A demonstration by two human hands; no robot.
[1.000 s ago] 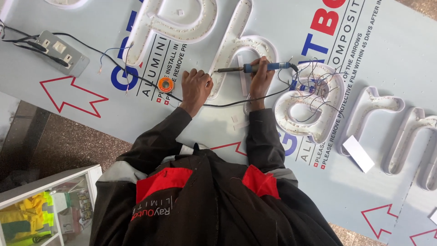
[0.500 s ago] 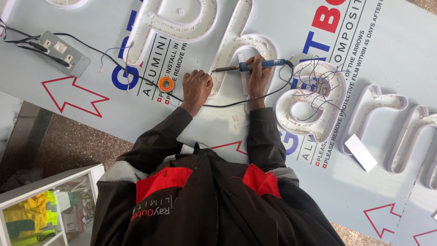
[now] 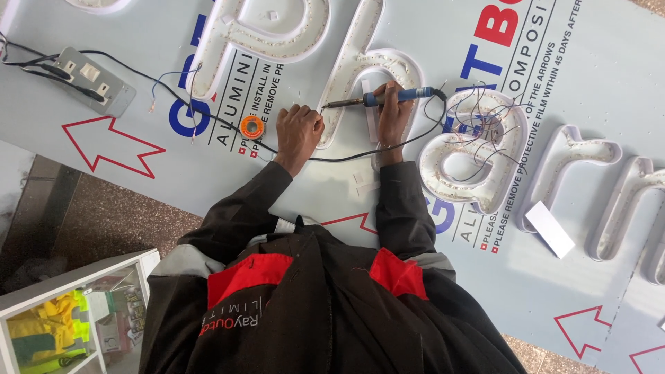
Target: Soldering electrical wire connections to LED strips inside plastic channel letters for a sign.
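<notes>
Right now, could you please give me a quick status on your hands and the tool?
Right hand gripping blue-handled soldering iron. Left hand pinched beside its tip. Tangled thin wires lie right.

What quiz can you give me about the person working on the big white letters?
1. Which hand holds the soldering iron?
A) left hand
B) right hand
C) neither hand

2. True or false: the orange solder spool lies on the sheet just beside the left hand.

3. Fill in: the arrows printed on the sheet are coloured ____.

Key: 1 B; 2 true; 3 red.
</notes>
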